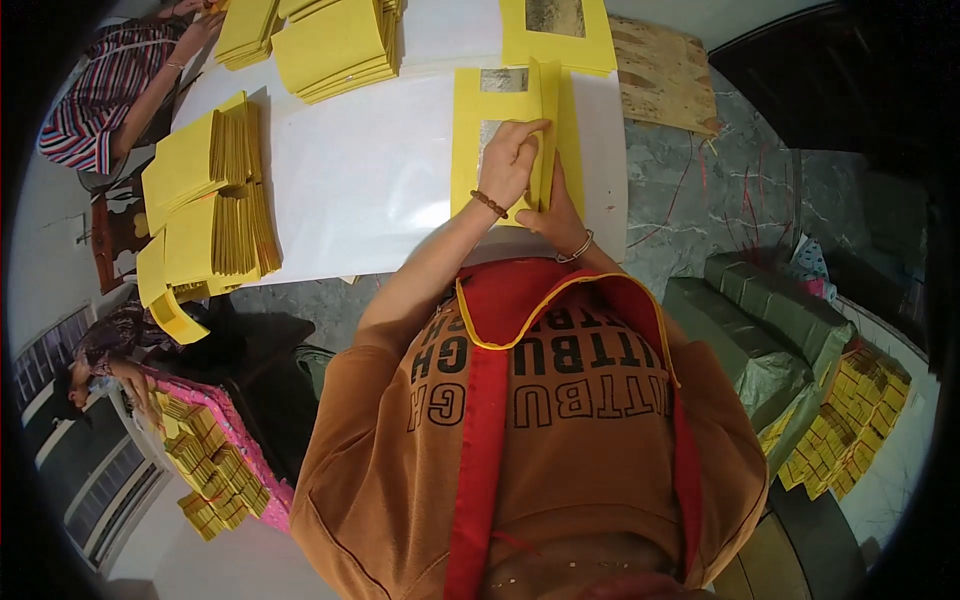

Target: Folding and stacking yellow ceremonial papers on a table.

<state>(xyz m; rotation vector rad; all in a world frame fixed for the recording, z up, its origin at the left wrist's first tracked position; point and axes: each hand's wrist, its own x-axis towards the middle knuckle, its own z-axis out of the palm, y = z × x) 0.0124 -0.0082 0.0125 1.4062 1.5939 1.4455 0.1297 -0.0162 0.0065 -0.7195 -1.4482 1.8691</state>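
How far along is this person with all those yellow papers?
Done, it seems: folded yellow stacks on the white table's left side, more stacks at the far edge. In hand: the left hand and right hand press a fold into a yellow sheet. Left: another flat sheet beyond it.

The yellow sheets (505, 130) under the hands are thin matt paper, each with a dull silvery foil patch (503, 80) that looks slightly crinkled. The tabletop (370, 170) is smooth white with a soft sheen. The stacks of folded paper (210, 200) show rough, layered edges. The floor (690, 190) is polished marble-like stone, grey and veined. The green bundles (760, 340) are wrapped in glossy, wrinkled plastic. A beaded bracelet (489, 204) looks wooden.
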